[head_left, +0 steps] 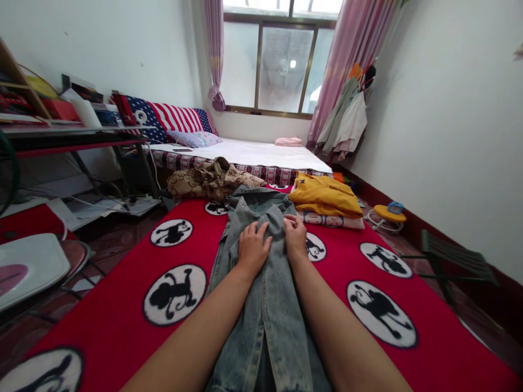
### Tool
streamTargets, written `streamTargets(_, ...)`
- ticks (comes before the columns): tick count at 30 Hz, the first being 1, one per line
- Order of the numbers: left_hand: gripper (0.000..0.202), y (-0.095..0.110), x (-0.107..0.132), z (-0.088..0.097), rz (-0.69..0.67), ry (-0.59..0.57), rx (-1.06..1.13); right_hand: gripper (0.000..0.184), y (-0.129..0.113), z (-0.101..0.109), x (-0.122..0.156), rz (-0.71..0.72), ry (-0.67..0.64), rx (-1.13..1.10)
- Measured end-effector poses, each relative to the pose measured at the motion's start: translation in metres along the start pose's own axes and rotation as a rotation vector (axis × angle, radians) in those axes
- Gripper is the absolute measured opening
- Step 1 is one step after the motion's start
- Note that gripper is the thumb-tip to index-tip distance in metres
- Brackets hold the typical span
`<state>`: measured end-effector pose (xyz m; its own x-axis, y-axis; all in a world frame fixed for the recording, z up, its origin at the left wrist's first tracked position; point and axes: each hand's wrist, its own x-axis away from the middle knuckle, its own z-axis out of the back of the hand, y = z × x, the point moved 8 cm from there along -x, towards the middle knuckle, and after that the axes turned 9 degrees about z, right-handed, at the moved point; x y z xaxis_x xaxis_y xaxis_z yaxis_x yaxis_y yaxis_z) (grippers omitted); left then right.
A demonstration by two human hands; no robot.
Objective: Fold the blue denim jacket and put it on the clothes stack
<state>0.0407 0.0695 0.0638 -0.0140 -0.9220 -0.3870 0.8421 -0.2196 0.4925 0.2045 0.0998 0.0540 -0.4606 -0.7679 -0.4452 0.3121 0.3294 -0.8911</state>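
A faded grey-blue denim garment (265, 288) lies lengthwise in front of me on a red blanket (327, 305). Its far end is bunched and folded over, and two long seamed strips run towards me; whether it is a jacket or trousers I cannot make out. My left hand (254, 246) rests on its upper part, palm down with fingers apart. At the garment's upper right edge, my right hand (295, 235) has its fingers curled in, gripping the denim. My forearms cover part of both sides of the cloth.
A folded yellow top (324, 195) lies on other folded clothing at the far right. Brown patterned clothing (212, 179) is heaped at the far left. Beyond stands a bed (253, 151); a cluttered desk (81, 133) and white chair (32, 267) are left, a folding stool (453, 256) right.
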Motion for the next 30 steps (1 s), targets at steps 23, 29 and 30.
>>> streamTargets(23, 0.046, -0.007, 0.001, 0.016, 0.128, 0.062, 0.203, 0.036, -0.005, 0.010, -0.110, 0.115, 0.189, 0.286)
streamTargets(29, 0.035, -0.013, -0.005, 0.014, 0.156, 0.086, 0.229, 0.019, -0.007, -0.020, -0.083, 0.133, -0.016, 0.369)
streamTargets(30, 0.035, -0.013, -0.005, 0.013, 0.154, 0.093, 0.235, 0.026, -0.016, -0.025, -0.074, 0.181, -0.033, 0.386)
